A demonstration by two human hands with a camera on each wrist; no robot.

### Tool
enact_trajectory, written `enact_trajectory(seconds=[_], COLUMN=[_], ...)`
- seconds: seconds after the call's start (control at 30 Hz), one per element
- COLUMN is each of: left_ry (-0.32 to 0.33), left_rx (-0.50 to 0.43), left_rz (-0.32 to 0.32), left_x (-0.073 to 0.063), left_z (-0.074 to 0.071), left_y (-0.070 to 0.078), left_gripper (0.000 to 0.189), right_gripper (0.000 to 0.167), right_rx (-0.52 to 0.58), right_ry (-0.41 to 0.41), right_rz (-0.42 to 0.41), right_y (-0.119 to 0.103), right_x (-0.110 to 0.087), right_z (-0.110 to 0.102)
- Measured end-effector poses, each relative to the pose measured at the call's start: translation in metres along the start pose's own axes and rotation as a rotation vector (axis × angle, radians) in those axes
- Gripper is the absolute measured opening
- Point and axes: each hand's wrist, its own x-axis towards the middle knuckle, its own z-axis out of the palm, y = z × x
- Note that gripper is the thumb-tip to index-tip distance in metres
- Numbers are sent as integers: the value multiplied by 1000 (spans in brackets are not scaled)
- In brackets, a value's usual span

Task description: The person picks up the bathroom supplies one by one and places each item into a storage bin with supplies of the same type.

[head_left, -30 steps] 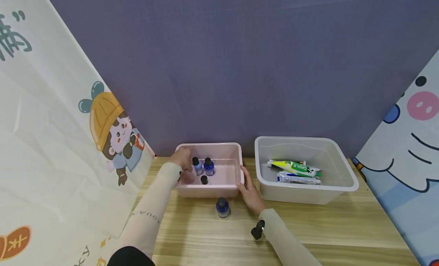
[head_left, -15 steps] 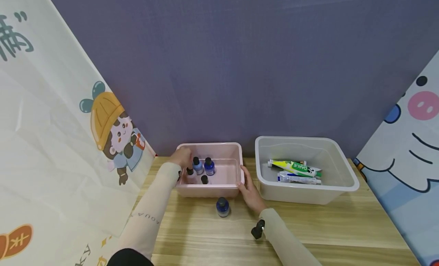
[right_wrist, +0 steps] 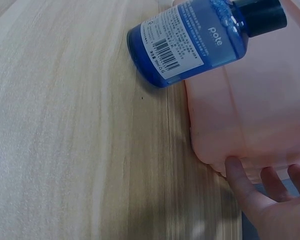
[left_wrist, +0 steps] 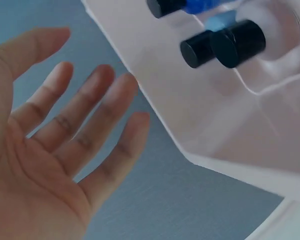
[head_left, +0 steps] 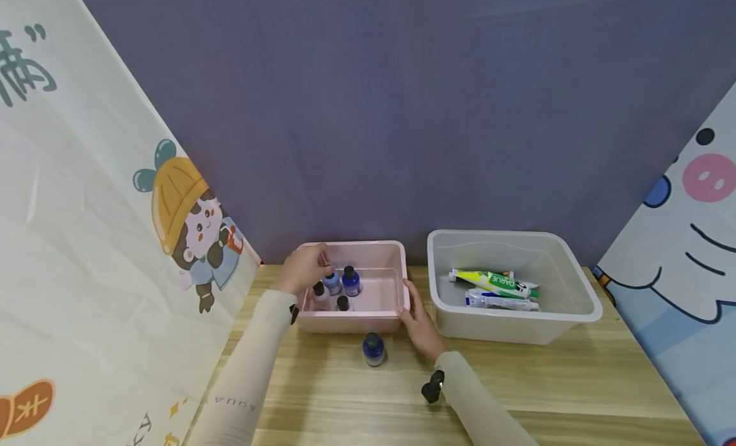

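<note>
My left hand (head_left: 300,270) is over the left end of the pink bin (head_left: 376,315). In the left wrist view that hand (left_wrist: 75,125) has its fingers spread and relaxed, with nothing in them. Standing in the bin are a clear bottle (head_left: 319,298), a light blue bottle (head_left: 332,283), a dark blue bottle (head_left: 351,284) and another black-capped bottle (head_left: 342,302). My right hand (head_left: 421,321) rests against the bin's right end, thumb at the front corner. In front of the bin stands a dark blue bottle (right_wrist: 190,42) with a white barcode label.
A white bin (head_left: 517,328) on the right holds several tubes, among them a yellow-green toothpaste tube (head_left: 494,281). Both bins stand on a wooden table (head_left: 345,395) in front of a dark blue-grey backdrop (head_left: 391,126). Printed sheets flank both sides.
My left hand has let go of the clear bottle, which now stands in the bin's front left part. The hand has lifted slightly. My right hand has stayed at the bin.
</note>
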Motion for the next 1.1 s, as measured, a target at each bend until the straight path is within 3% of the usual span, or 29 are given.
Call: enact_trajectory(seconds=[0.33, 0.67, 0.87, 1.1], left_ry=[264, 512, 583, 641], left_rx=[-152, -342, -456, -521], left_rz=[83, 222, 177, 149], left_x=[-39, -74, -91, -108], left_z=[18, 55, 75, 96], left_y=[8, 19, 21, 24], left_gripper=[10, 14, 14, 13], right_gripper=[66, 66, 65, 65], right_rx=[-17, -9, 11, 4], right_ry=[-1, 6, -2, -3], right_rz=[-8, -1, -5, -15], right_y=[2, 1, 1, 0], right_x=[0, 1, 2, 0], right_z=[0, 1, 2, 1])
